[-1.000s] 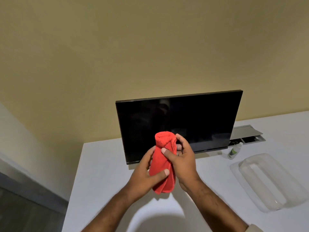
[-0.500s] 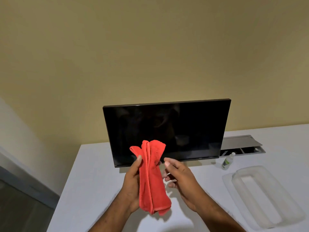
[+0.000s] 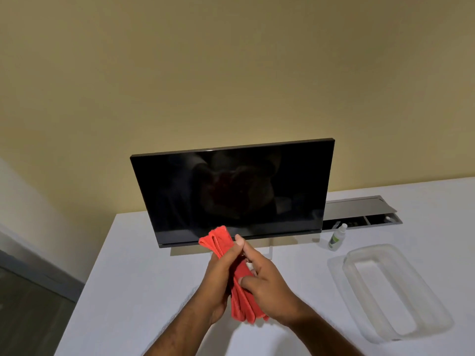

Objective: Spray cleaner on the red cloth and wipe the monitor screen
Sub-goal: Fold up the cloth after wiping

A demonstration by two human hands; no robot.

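White desk (image 3: 144, 265) is standing against a yellow wall (image 3: 231, 73); both hands, left hand (image 3: 218, 276) and right hand (image 3: 267, 286), are gripping the bunched red cloth (image 3: 241, 299) before the monitor (image 3: 231, 191).

Two bare forearms enter from the bottom edge, no sleeves visible on either up to the frame border. Left hand (image 3: 218, 276) bare: no ring, no glove, no watch or band at the wrist. Right hand (image 3: 267, 286) bare too, same at the wrist. Fingernails short and unpainted, thumbnail on the left plainly visible. Rest of the person is out of frame.
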